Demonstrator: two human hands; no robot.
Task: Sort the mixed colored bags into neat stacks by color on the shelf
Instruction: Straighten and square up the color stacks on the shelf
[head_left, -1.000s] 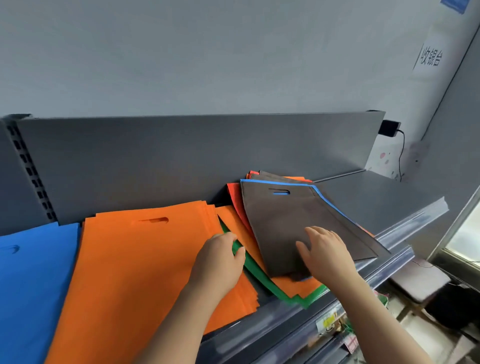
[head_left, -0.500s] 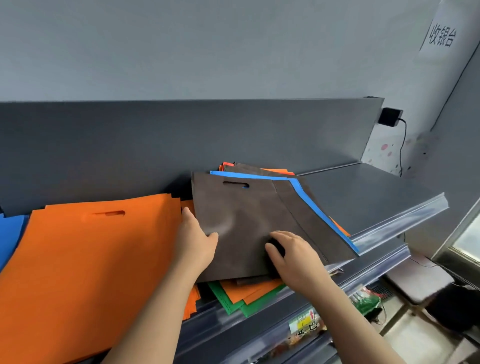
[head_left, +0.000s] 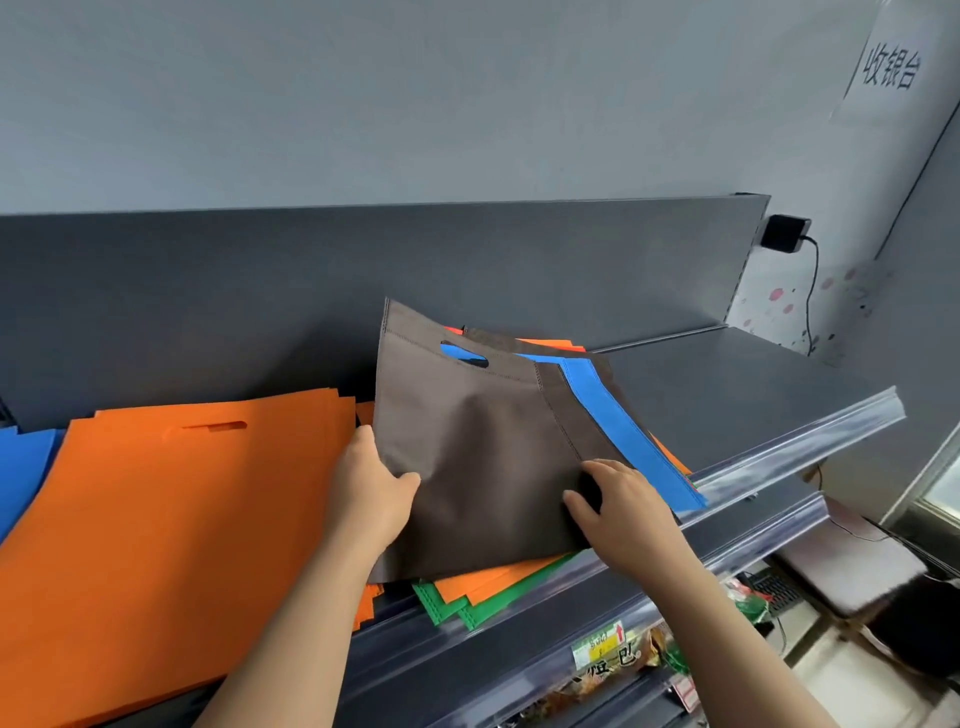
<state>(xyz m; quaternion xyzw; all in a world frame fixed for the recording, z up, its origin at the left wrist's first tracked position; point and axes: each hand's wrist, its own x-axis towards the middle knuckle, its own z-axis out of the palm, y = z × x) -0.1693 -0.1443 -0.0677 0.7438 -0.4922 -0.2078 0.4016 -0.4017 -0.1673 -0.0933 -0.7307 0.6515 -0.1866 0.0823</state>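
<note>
So the left hand (head_left: 371, 488) and right hand (head_left: 623, 506) both have a pinch grip on the brown bag's (head_left: 467, 447) side edges.

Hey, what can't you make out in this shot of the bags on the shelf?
Mixed pile: how many bags lie underneath, head view, covered by the brown bag.
Blue stack: its size, cut off by the left frame edge.
Left hand: its fingers, hidden behind the brown bag.
Lower-shelf label: print too small.

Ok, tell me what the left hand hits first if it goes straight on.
The left hand grips the brown bag and points away past the orange stack; it would probably reach the grey back panel first, though depth is unclear.
</note>
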